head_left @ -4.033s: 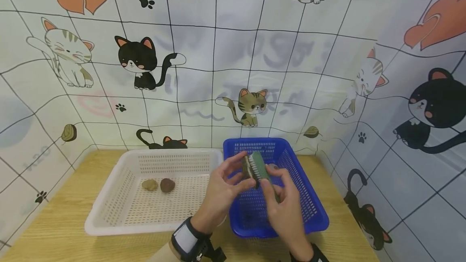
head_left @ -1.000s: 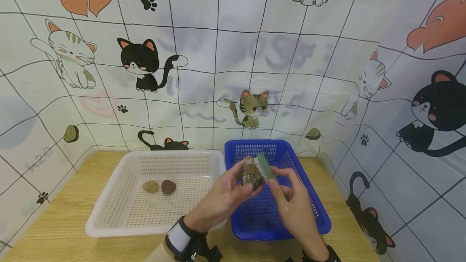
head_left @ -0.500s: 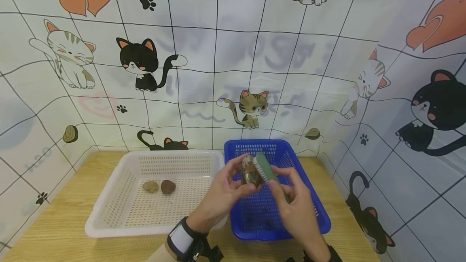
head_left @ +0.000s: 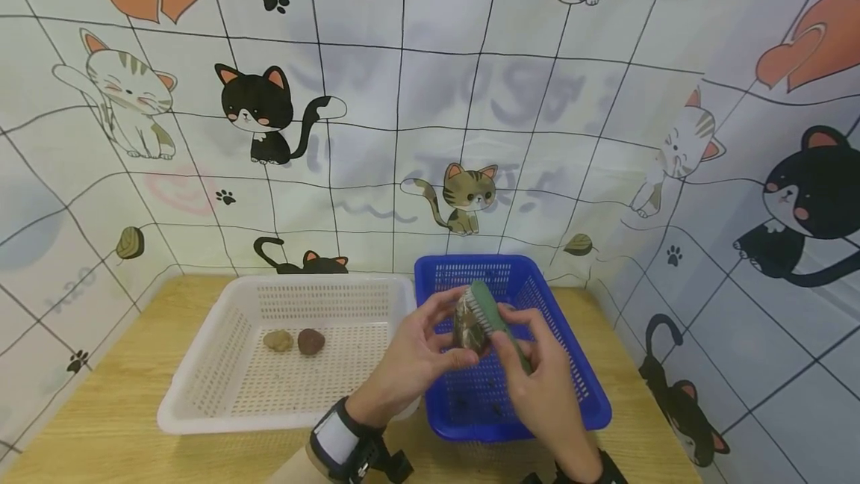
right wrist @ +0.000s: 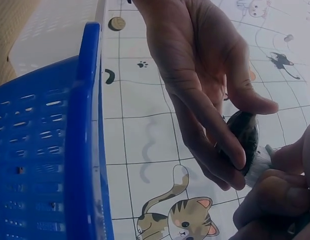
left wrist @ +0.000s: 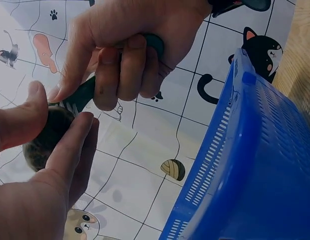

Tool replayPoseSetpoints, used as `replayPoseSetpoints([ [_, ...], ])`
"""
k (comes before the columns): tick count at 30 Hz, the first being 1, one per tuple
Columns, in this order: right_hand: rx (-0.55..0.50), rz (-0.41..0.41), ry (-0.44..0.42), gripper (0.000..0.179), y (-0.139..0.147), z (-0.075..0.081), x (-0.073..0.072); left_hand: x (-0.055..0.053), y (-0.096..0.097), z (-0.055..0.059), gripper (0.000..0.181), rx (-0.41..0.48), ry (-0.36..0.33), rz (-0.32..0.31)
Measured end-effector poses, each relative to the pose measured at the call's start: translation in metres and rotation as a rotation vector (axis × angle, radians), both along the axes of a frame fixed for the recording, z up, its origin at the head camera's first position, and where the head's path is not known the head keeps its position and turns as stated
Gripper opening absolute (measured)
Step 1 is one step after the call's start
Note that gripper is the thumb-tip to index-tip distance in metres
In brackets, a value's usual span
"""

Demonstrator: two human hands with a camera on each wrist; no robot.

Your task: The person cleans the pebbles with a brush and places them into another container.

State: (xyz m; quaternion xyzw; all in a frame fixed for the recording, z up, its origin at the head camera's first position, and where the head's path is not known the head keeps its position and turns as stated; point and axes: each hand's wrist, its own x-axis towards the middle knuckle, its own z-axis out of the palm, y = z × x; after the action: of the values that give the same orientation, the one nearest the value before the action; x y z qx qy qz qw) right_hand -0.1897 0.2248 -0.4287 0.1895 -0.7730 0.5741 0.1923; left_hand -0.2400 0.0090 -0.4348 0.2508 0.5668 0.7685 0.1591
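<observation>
Above the blue basket, my left hand (head_left: 416, 346) holds a mottled brown-green stone (head_left: 466, 331) between thumb and fingers. My right hand (head_left: 540, 372) grips a small green brush (head_left: 489, 306) by its handle. The brush's white bristles lie against the stone's right side. In the left wrist view the stone (left wrist: 39, 147) looks dark and partly hidden by the fingers, and the right hand's fingers (left wrist: 130, 70) curl round the handle. From the right wrist, the bristles (right wrist: 259, 167) show pressed to the stone (right wrist: 245, 131).
Left of the blue basket (head_left: 586, 394) stands a white basket (head_left: 235, 422) on the wooden table (head_left: 87, 409). Inside the white one lie a tan stone (head_left: 278, 340) and a dark red stone (head_left: 310, 342). Dark specks (head_left: 460, 400) dot the blue basket's floor. A cat-patterned sheet hangs behind.
Four seconds ago the stone showed its narrow edge; it has since been turned. In the last second the brush has shifted along the stone, now covering more of its face. Both hands keep their grips.
</observation>
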Motion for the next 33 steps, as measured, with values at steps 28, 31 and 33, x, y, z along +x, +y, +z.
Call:
replayPoseSetpoints([
  [28,0.01,-0.03,-0.048,0.024,-0.0001,0.003,0.0003,0.0008,0.0028,0.003,0.089,-0.004,-0.011,0.099],
  [31,-0.002,-0.014,-0.064,0.023,0.0,0.0031,0.0026,-0.0003,0.0011,0.0029,0.09,-0.012,-0.018,0.138],
  [33,-0.008,0.006,-0.077,0.023,-0.0008,0.003,0.0043,-0.0009,0.0004,0.0023,0.09,-0.026,-0.021,0.163],
])
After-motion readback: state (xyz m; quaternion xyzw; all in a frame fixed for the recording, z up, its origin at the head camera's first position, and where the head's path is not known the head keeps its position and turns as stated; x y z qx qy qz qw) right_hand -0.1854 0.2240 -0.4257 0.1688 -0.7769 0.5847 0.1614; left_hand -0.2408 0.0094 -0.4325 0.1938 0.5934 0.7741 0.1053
